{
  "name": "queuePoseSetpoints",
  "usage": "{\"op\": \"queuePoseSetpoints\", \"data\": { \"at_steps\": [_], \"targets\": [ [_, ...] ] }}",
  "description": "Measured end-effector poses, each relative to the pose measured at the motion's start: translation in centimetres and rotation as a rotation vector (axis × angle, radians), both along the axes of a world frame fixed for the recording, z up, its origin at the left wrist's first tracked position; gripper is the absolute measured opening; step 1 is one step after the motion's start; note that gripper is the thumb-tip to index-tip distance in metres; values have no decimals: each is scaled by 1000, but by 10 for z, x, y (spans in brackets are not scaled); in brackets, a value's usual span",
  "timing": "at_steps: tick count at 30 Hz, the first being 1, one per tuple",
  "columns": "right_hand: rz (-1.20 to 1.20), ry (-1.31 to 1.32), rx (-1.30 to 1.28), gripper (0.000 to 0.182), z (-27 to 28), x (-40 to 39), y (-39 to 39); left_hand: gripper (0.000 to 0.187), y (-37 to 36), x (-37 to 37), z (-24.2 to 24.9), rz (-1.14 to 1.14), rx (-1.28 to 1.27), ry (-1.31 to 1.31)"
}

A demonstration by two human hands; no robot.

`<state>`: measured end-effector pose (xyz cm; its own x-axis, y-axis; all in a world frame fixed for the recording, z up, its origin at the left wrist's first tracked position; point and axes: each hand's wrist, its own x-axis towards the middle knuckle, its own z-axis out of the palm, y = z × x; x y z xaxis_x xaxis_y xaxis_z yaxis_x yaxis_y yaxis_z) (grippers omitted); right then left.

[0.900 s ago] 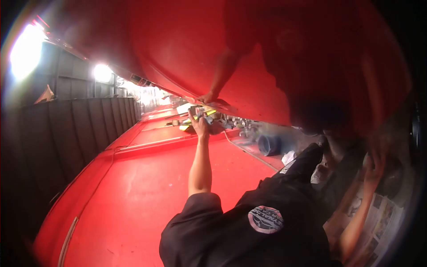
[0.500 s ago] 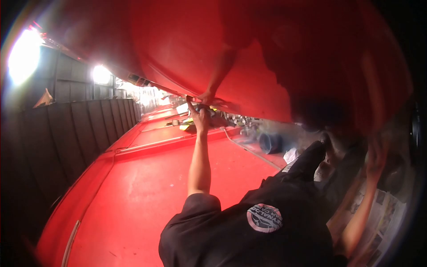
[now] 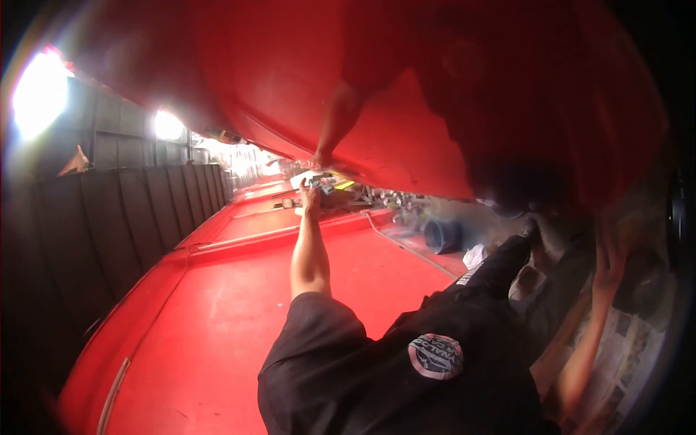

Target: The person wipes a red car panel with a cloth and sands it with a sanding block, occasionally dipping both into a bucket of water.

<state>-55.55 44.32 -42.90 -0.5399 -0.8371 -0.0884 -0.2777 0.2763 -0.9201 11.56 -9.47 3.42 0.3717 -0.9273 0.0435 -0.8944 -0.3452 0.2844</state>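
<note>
My left hand point(image 3: 310, 197) is stretched out to the lower edge of a glossy red car body panel point(image 3: 290, 80). Its fingers are closed round a small greyish thing point(image 3: 320, 185), too small and blurred to name, close against the panel. The arm's reflection shows in the paint just above it. At the dim right side, my right hand point(image 3: 609, 255) reaches up to the panel with fingers stretched out, and it appears to rest flat on the surface. My black shirt point(image 3: 362, 384) with a round logo fills the bottom.
A red surface point(image 3: 232, 304) with pale strips lies below the left arm. A blue bucket point(image 3: 440, 236) and white crumpled material point(image 3: 475, 256) are near my leg. Printed sheets point(image 3: 623, 355) lie at right. Dark ribbed panelling point(image 3: 123, 210) and bright lamps point(image 3: 40, 94) are at left.
My left hand has shifted to the left and slightly down in view, along the car panel, with its reflection following. My right hand has stayed almost in place.
</note>
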Motion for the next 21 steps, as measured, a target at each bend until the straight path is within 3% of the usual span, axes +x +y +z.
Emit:
{"op": "queuePoseSetpoints", "data": {
  "at_steps": [4,6,8,10,11,13,14,16,21],
  "targets": [
    [-3,1,14,37,-18,-5,17,96,12,-1,4,-139,-104,-145],
    [-14,42,79,37,-22,-5,20,100,37,-80,8,-134,-119,58],
    [-14,54,-17,37,-3,-14,6,100,41,-112,-3,-205,-142,297],
    [14,86,-28,38,25,-21,-11,100,51,-151,-15,-160,-178,244],
    [39,114,-44,38,30,-21,-17,100,54,-147,-26,-157,-174,239],
    [16,1,-61,38,21,-12,-22,99,59,-137,-43,-358,-316,103],
    [-12,-106,-78,38,17,-6,-21,99,66,-136,-49,-361,-306,93],
    [-34,-92,-74,38,7,6,-21,98,91,-154,-55,-324,-151,392],
    [36,-8,28,38,23,12,-20,91,93,-159,-64,-240,-101,347]
  ]
}}
